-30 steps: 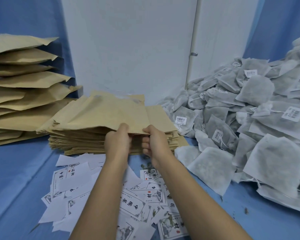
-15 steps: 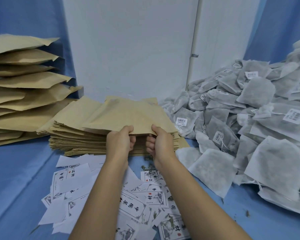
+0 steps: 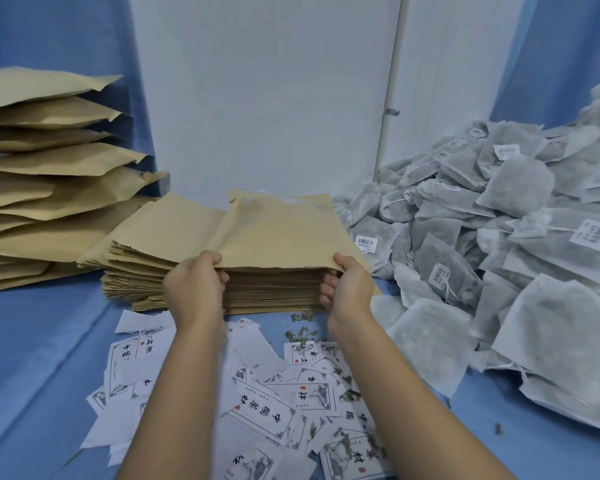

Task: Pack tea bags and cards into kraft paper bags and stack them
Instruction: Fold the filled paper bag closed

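Note:
A flat kraft paper bag (image 3: 284, 233) is lifted off the pile of empty kraft bags (image 3: 146, 268) in the middle. My left hand (image 3: 193, 289) pinches its near left corner and my right hand (image 3: 347, 289) pinches its near right corner. White printed cards (image 3: 267, 407) lie scattered on the blue cloth under my forearms. A big heap of grey tea bags (image 3: 499, 258) with white barcode tags fills the right side. Filled kraft bags (image 3: 45, 188) are stacked high at the left.
A white wall panel (image 3: 264, 91) stands behind the piles, with blue cloth (image 3: 35, 358) on both sides and over the table. Loose dry tea leaves (image 3: 300, 332) lie among the cards.
My hands have spread apart along the bag's near edge, and the top kraft bag has shifted right and toward me off the pile.

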